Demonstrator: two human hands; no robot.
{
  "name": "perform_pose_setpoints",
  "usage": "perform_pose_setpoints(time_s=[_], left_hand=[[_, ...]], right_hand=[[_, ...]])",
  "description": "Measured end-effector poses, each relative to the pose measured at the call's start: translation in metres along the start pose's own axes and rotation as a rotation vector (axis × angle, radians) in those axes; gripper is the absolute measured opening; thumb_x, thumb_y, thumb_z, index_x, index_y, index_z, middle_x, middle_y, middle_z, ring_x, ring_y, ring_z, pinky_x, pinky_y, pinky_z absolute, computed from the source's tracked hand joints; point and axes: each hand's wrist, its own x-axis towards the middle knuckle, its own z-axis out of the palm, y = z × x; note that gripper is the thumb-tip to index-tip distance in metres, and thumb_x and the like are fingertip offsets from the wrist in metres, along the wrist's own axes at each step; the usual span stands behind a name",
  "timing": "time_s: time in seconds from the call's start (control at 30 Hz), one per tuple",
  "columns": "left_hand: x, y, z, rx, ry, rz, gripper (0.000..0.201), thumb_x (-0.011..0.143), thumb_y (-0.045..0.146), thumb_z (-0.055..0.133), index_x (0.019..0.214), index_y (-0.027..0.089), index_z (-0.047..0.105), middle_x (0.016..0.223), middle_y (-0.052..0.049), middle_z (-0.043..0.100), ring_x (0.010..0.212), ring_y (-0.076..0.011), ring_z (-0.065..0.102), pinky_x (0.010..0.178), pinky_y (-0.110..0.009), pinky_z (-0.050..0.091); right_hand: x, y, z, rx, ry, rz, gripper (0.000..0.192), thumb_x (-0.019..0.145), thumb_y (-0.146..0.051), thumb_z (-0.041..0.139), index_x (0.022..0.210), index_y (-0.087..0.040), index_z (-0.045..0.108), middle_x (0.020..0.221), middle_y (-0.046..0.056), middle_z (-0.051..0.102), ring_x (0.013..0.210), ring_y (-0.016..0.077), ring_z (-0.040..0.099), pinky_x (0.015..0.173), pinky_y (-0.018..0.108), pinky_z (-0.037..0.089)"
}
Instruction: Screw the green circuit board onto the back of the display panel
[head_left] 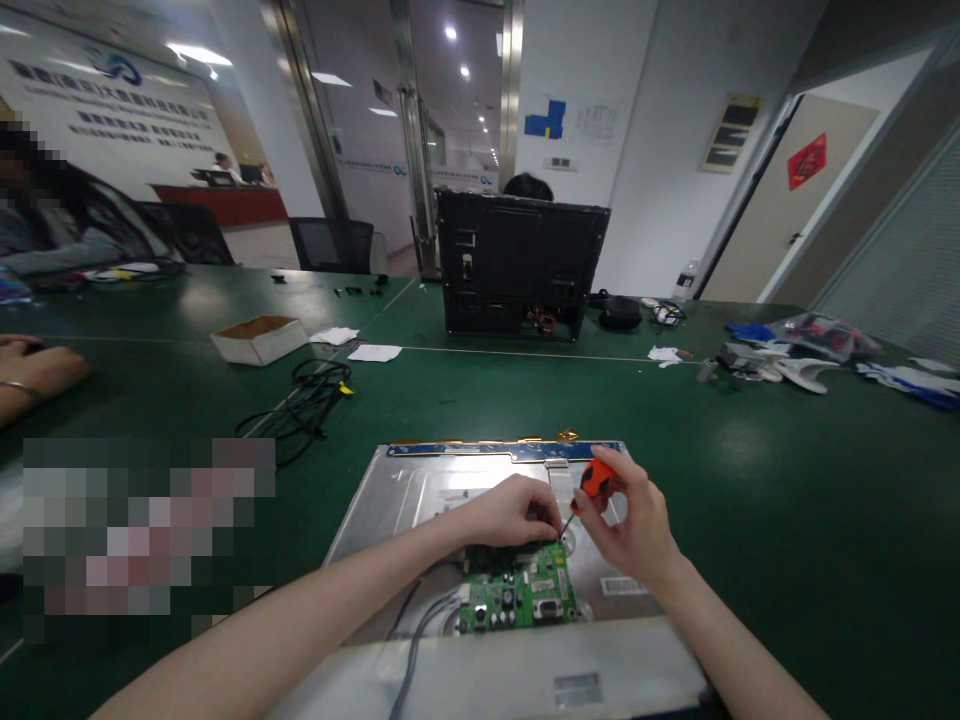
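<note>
Near the tabletop's (750, 480) front edge, right hand (630, 525) fingers grip a screwdriver (592, 485) tip-down on the board (525, 598), left hand (510, 512) fingers curled, pinning it steady.

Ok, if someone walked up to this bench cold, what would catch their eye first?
Probably the orange screwdriver in the right hand, its tip down at the green circuit board on the opened metal panel near the front edge. The left hand rests on the board beside it. Farther back on the green table stands a black monitor shell.
</note>
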Motion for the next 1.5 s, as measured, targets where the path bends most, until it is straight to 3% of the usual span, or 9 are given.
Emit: perform_pose_setpoints(time_s=[0.27,0.47,1.0,1.5], left_hand=[[-0.0003,0.001,-0.0015,-0.012,-0.015,0.026,0.009,0.076,0.009,0.069,0.081,0.014,0.073,0.074,0.0,0.068,0.069,-0.0148,0.062,0.065,-0.022,0.046],[-0.0004,0.001,-0.0005,0.013,0.003,0.023,0.006,0.077,0.01,0.07,0.078,0.015,0.073,0.072,0.001,0.067,0.068,-0.0137,0.06,0.064,-0.02,0.045],[0.0002,-0.0013,-0.0005,-0.007,-0.01,0.028,0.008,0.076,0.01,0.07,0.081,0.014,0.074,0.075,-0.001,0.069,0.069,-0.0152,0.062,0.065,-0.022,0.046],[-0.0004,0.0021,-0.0011,-0.02,-0.008,0.027,0.01,0.075,0.008,0.071,0.083,0.014,0.075,0.074,-0.001,0.069,0.068,-0.0144,0.061,0.065,-0.021,0.045]], right_hand=[[0.0017,0.0011,-0.0001,0.027,-0.019,-0.011,0.043,0.091,-0.019,0.055,0.132,-0.025,0.043,0.071,-0.004,0.061,0.047,0.0108,0.053,0.043,0.022,0.048],[0.0024,-0.0017,-0.0029,0.065,-0.065,0.006,0.046,0.09,-0.016,0.05,0.134,-0.022,0.041,0.077,0.0,0.063,0.054,0.0126,0.059,0.046,0.023,0.051],[0.0014,-0.001,0.0004,0.014,0.003,-0.001,0.043,0.088,-0.015,0.055,0.129,-0.024,0.045,0.071,-0.004,0.059,0.049,0.0117,0.054,0.045,0.022,0.049],[0.0033,-0.0034,-0.0027,0.057,-0.039,-0.011,0.046,0.088,-0.015,0.054,0.133,-0.021,0.044,0.076,-0.001,0.063,0.05,0.0124,0.055,0.045,0.023,0.049]])
